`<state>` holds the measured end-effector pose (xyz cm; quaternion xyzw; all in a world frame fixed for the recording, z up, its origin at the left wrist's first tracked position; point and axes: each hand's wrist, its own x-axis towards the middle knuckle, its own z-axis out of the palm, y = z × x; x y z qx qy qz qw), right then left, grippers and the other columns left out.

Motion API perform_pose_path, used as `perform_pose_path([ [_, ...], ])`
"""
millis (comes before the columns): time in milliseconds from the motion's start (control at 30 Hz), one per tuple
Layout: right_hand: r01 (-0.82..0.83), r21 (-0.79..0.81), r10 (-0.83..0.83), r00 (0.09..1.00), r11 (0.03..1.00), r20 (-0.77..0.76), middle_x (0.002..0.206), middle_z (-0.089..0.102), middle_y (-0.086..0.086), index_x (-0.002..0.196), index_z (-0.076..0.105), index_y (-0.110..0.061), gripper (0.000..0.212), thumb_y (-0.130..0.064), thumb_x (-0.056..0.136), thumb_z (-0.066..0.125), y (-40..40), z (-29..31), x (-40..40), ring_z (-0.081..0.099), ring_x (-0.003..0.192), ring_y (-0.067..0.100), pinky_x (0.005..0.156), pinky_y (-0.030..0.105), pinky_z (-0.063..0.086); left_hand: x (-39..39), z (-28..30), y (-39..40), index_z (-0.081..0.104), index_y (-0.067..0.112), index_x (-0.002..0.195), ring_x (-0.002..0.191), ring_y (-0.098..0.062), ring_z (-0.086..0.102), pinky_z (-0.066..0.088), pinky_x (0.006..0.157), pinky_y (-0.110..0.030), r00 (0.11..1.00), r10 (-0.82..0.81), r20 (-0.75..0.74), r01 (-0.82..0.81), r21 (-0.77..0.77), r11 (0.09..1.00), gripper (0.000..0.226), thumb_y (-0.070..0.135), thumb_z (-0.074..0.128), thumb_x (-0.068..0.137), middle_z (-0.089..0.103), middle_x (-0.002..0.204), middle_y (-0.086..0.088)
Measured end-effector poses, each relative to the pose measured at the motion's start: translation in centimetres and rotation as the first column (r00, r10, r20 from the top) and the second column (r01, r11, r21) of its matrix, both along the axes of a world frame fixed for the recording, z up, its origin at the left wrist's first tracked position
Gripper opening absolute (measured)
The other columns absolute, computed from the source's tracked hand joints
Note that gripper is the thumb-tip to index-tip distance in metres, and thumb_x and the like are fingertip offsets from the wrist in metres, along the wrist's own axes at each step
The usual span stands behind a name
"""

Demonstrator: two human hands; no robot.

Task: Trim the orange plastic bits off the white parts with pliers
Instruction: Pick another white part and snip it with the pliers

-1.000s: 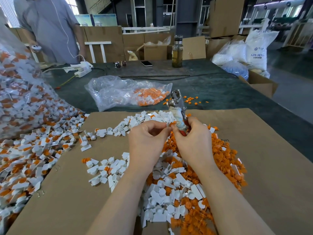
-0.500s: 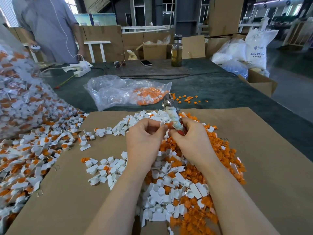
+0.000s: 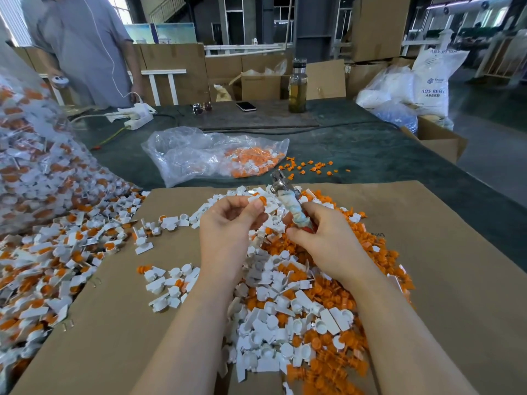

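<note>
**White part pinched in the left hand, pliers in the right**

White part (image 3: 254, 201) with its orange bit (image 3: 262, 200) still on sits between the thumb and fingertips of the left hand (image 3: 228, 226), held up above the cardboard sheet (image 3: 456, 266) that covers the near end of the desk (image 3: 370, 155).

Far left, a big clear bag (image 3: 31, 166) bulges with untrimmed white-and-orange pieces, and more of them spill out in a loose heap (image 3: 48, 266) onto the cardboard's left edge. Beyond, a person in a grey shirt (image 3: 82, 49) stands at the far side of the desk, near a white power strip (image 3: 134, 116).

In the middle lies a smaller clear bag (image 3: 211, 155) with orange bits in one end. Under both forearms spreads a mixed pile of trimmed white parts (image 3: 279, 323) and cut orange bits (image 3: 336, 363).

Just right of the left hand, the right hand (image 3: 328, 240) grips the pliers (image 3: 288, 198) by their wrapped handles, the metal head tilted up and to the left, close to the pinched part. I cannot tell whether the head touches it.

Further back stand a bottle (image 3: 297, 86) and a phone (image 3: 245, 106); white sacks (image 3: 427, 81) sit at the far right.
</note>
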<state>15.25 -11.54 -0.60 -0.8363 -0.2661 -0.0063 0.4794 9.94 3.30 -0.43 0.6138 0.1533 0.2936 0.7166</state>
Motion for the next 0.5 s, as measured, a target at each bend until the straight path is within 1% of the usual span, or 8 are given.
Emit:
perform_pose_path([
  [67, 0.038, 0.029, -0.038, 0.999, 0.999, 0.028, 0.083, 0.064, -0.009, 0.095, 0.065, -0.02, 0.008, -0.024, 0.088, 0.066, 0.4, -0.1, -0.1, 0.06, 0.076, 0.007, 0.066, 0.03, 0.051, 0.0, 0.0, -0.1, 0.07, 0.001, 0.09, 0.065, -0.012, 0.072, 0.054, 0.062, -0.016, 1.0, 0.011, -0.016, -0.011, 0.038, 0.999, 0.008, 0.006, 0.074, 0.086, 0.073, 0.073, -0.005],
  [100, 0.053, 0.047, -0.056, 0.997, 0.997, 0.049, 0.084, 0.065, -0.009, 0.096, 0.066, -0.02, 0.01, -0.026, 0.089, 0.066, 0.7, -0.1, -0.1, 0.06, 0.077, 0.007, 0.068, 0.03, 0.052, 0.0, 0.0, -0.2, 0.07, 0.002, 0.089, 0.066, -0.013, 0.073, 0.055, 0.063, -0.017, 0.999, 0.019, -0.032, -0.016, 0.073, 0.997, 0.009, 0.008, 0.076, 0.085, 0.074, 0.073, -0.004],
  [200, 0.085, 0.086, -0.095, 0.987, 0.993, 0.126, 0.084, 0.063, -0.013, 0.099, 0.065, -0.02, 0.014, -0.029, 0.089, 0.067, 1.3, -0.1, -0.3, 0.059, 0.077, 0.003, 0.063, 0.018, 0.047, 0.1, 0.1, -0.8, 0.071, 0.011, 0.082, 0.068, -0.011, 0.072, 0.056, 0.064, -0.018, 0.996, 0.04, -0.083, -0.023, 0.191, 0.981, 0.008, 0.012, 0.078, 0.084, 0.074, 0.074, -0.004],
  [267, 0.105, 0.098, -0.12, 0.98, 0.99, 0.157, 0.085, 0.064, -0.013, 0.102, 0.064, -0.019, 0.017, -0.03, 0.088, 0.068, 1.6, -0.2, -0.4, 0.06, 0.077, 0.002, 0.062, 0.016, 0.044, 0.1, 0.1, -1.1, 0.07, 0.014, 0.079, 0.065, -0.008, 0.071, 0.056, 0.063, -0.018, 0.994, 0.045, -0.104, -0.02, 0.232, 0.973, 0.01, 0.013, 0.079, 0.084, 0.074, 0.073, -0.003],
  [367, 0.138, 0.097, -0.153, 0.972, 0.986, 0.175, 0.087, 0.063, -0.013, 0.105, 0.063, -0.02, 0.02, -0.031, 0.089, 0.068, 1.6, -0.2, -0.3, 0.06, 0.079, 0.003, 0.064, 0.018, 0.045, 0.0, 0.1, -1.2, 0.07, 0.017, 0.076, 0.066, -0.011, 0.07, 0.057, 0.064, -0.02, 0.991, 0.046, -0.126, -0.012, 0.261, 0.965, 0.012, 0.013, 0.079, 0.084, 0.073, 0.072, -0.002],
  [500, 0.14, 0.088, -0.155, 0.969, 0.986, 0.192, 0.087, 0.064, -0.011, 0.105, 0.064, -0.019, 0.02, -0.029, 0.088, 0.068, 1.5, -0.3, -0.3, 0.06, 0.08, 0.005, 0.067, 0.025, 0.051, -0.1, 0.2, -1.3, 0.069, 0.02, 0.075, 0.069, -0.014, 0.072, 0.058, 0.067, -0.023, 0.99, 0.045, -0.136, -0.007, 0.273, 0.962, 0.015, 0.013, 0.08, 0.083, 0.073, 0.072, -0.001],
])
